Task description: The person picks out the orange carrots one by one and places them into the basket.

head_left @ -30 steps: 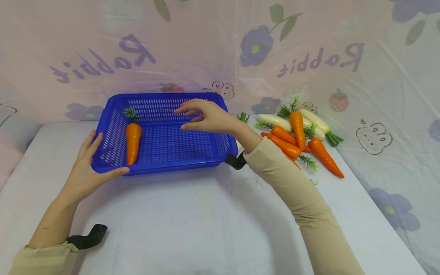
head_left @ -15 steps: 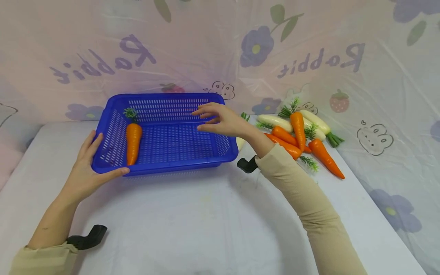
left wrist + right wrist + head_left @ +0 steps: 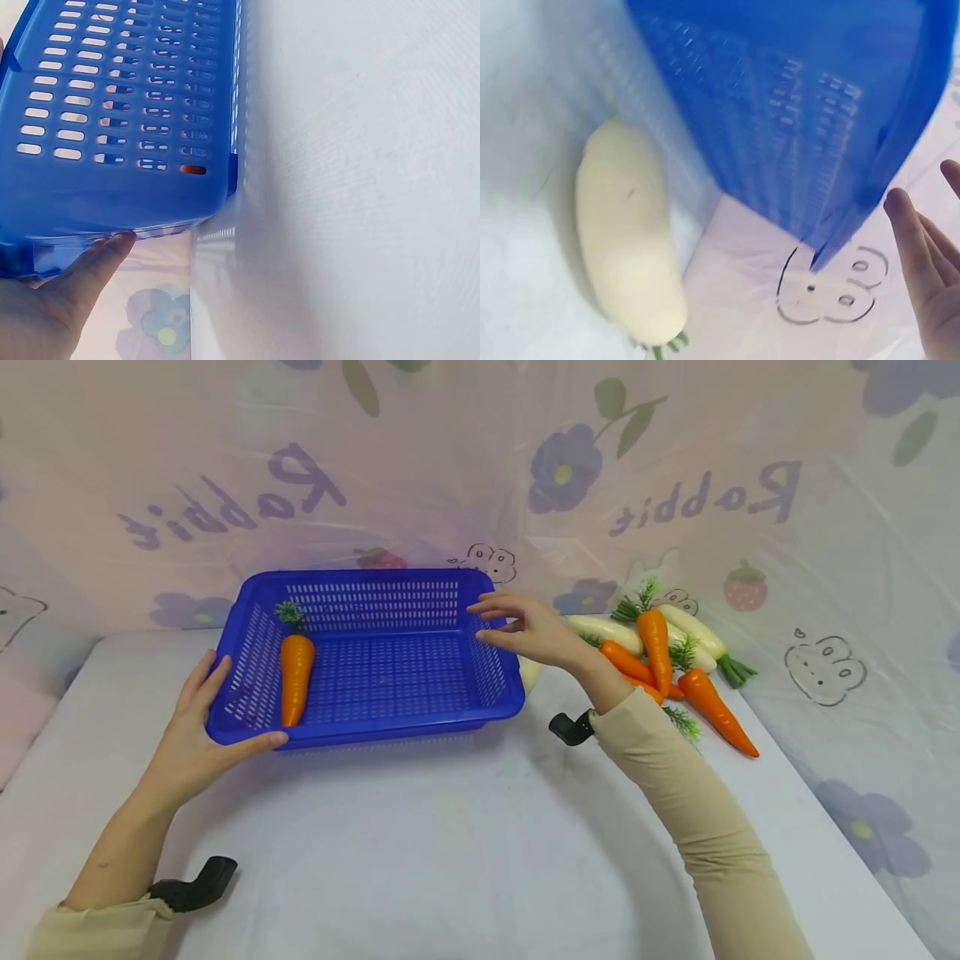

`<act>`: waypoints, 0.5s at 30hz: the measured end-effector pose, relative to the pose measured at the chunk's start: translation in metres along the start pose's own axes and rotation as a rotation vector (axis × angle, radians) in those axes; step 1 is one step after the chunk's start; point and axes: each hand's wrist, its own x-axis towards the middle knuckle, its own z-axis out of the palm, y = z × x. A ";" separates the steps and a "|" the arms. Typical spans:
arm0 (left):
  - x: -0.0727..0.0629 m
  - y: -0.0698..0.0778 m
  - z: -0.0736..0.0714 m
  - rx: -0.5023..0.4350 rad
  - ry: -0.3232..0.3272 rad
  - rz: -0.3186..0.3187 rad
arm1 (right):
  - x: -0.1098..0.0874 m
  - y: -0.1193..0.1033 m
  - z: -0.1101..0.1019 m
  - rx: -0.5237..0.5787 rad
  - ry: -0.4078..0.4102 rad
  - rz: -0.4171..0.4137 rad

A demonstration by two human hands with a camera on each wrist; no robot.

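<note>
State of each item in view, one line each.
Basket: open side up
Inside carrot: lying at basket's left end, leafy top away from person
Left hand: gripping basket's near left corner
Right hand: empty, fingers loosely bent
Lone radish: lying outside basket's right end
Other carrots, radishes: piled, partly hidden

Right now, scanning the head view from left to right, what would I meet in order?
Left hand, carrot in the basket, right hand, pile of carrots and radishes, rabbit drawing.
</note>
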 end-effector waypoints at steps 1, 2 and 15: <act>0.000 0.000 0.000 0.000 -0.001 0.000 | -0.001 0.002 -0.002 -0.004 0.009 0.006; 0.000 0.000 0.000 -0.001 -0.001 0.001 | -0.003 0.003 -0.003 -0.011 0.019 0.010; 0.000 0.001 -0.002 0.001 0.001 0.007 | -0.017 0.029 -0.022 0.010 0.140 0.090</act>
